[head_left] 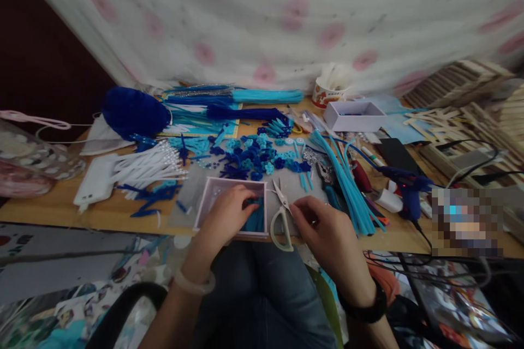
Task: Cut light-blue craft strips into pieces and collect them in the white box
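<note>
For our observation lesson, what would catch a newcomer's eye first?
Probably the heap of blue pipe-cleaner flowers in the middle of the table, then the fluffy navy ball at its back left. Nearer, scissors show beside the open box the left hand reaches into.

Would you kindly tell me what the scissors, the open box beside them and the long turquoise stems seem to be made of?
Scissors: the blades look like metal, grey and smooth; the handles, off-white and rounded, are probably plastic. Open box: smooth, pale lilac and thin-walled, either plastic or coated card. Turquoise stems: matt and gently curving, perhaps chenille.
</note>
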`<state>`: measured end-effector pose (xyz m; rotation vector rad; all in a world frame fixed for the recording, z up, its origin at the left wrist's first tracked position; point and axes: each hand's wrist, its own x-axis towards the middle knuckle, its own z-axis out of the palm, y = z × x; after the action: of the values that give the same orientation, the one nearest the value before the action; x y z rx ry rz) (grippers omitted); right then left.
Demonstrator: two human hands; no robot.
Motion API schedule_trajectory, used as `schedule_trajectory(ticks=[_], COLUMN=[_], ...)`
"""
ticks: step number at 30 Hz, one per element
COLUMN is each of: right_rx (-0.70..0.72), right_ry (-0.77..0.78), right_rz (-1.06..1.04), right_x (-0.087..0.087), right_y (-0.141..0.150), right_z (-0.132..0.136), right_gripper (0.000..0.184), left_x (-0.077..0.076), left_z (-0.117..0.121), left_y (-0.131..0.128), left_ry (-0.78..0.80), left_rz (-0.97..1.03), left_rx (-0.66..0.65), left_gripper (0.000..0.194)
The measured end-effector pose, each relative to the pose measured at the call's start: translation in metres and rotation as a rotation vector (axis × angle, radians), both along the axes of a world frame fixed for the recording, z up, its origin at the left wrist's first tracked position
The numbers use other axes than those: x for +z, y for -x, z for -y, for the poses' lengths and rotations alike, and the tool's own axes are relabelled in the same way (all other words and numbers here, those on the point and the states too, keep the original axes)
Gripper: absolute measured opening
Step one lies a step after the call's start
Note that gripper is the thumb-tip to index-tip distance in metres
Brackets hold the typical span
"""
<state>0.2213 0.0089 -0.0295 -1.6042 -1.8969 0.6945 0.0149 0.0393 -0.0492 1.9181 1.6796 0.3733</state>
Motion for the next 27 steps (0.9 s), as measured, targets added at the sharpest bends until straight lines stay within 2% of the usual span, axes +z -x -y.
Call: schedule_trajectory(ticks=[6,13,20,23,27], right_rx=[0.001,-0.029,-0.164,-0.255,-0.352], right_ry=[0.009,-0.003,0.013,-0.012,0.010], right_rz=[0.034,0.043,0.062,0.159,0.464], right_x=[0.001,0.003,0.000,-0.004,-0.007], right_y=[-0.001,-0.005,-0.036,-0.055,-0.071], right_z=[0.002,0.004,0.005,0.001,-0.018], right_gripper=[0.024,0.026,0.027,0.022,0.015], left_x=[0.002,0.000,0.004,0.003,0.000], left_z=[0.003,0.004,0.007,0.008,0.011], left_y=[0.004,0.005,0.005,0.007,0.010], left_ry=[-0.073,-0.041,-0.007,-0.040,-0.103], left_rz=[0.070,0.075,0.066,0.050,0.077], left_rx=[0.008,-0.023,-0.030,-0.005,-0.030], left_gripper=[0.024,0.027,0.030,0.029,0.028])
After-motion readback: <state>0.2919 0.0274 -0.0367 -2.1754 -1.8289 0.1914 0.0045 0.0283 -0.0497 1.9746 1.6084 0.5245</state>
